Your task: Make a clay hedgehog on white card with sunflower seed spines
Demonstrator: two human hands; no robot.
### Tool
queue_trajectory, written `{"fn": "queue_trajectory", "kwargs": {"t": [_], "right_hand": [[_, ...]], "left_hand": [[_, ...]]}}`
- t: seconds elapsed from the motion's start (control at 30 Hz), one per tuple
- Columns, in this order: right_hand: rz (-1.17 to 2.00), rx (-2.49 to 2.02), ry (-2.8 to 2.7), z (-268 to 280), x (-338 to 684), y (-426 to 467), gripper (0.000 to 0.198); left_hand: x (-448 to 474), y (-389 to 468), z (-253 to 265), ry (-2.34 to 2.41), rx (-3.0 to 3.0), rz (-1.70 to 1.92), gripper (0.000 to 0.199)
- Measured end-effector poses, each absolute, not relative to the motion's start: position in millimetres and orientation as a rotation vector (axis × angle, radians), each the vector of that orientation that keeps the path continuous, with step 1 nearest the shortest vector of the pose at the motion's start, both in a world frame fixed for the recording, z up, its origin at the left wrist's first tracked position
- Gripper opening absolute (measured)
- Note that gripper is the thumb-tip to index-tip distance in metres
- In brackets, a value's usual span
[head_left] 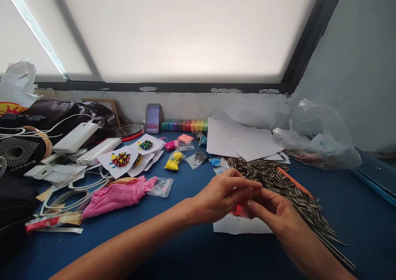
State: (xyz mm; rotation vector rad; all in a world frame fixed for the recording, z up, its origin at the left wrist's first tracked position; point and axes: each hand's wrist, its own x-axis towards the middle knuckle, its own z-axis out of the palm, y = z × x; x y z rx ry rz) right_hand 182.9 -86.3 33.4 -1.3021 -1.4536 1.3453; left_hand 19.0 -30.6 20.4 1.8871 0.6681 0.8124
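Note:
My left hand [221, 195] and my right hand [276, 214] meet over the table, fingers closed. Between them is a small packet of red modelling clay [239, 210], mostly hidden by the fingers. Just under the hands lies a sheet of white paper [243, 226]. A heap of striped sunflower seeds [297, 197] spreads behind and to the right of my right hand, with an orange strip [295, 182] on it. Beyond my left hand lie a packet of blue clay [215, 162], a packet of black clay [198, 158] and a yellow clay packet [174, 161].
White sheets [241, 137] lie at the back, beside a clear plastic bag [321, 140]. Coloured clay packs [185, 125] line the wall. To the left are decorated paper cards [119, 160], a pink cloth [116, 197], white cables and a power bank [75, 137].

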Motion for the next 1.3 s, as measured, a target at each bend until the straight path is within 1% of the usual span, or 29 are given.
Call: {"fn": "queue_trajectory", "kwargs": {"t": [0.13,0.33,0.67,0.83,0.93,1.03,1.17,1.3], "right_hand": [[1.280,-1.334,-1.510,37.2,186.5,-85.7,0.033],[1.295,-1.381,-1.613,39.4,193.4,-79.4,0.036],[1.422,-1.382,-1.567,39.7,194.0,-83.0,0.036],[1.290,-1.430,-1.632,34.8,199.0,-80.4,0.042],[1.309,-1.434,-1.672,31.0,200.1,-79.7,0.038],[1.349,-1.457,-1.640,29.8,198.9,-80.1,0.035],[1.352,-1.482,-1.571,33.1,200.6,-78.0,0.040],[1.434,-1.467,-1.562,31.7,202.2,-75.1,0.044]], "left_hand": [[18.2,-29.3,26.4,0.713,1.919,0.805,0.025],[11.8,-26.2,34.7,0.706,1.640,0.542,0.014],[17.7,-30.4,29.0,0.617,1.453,0.617,0.018],[14.1,-27.6,30.7,0.659,1.534,0.591,0.017],[12.0,-24.7,28.3,0.617,1.570,0.521,0.020],[12.2,-23.0,24.8,0.577,1.526,0.544,0.022],[14.5,-24.0,25.8,0.573,1.478,0.618,0.020],[18.4,-27.9,26.9,0.599,1.436,0.678,0.017]]}}
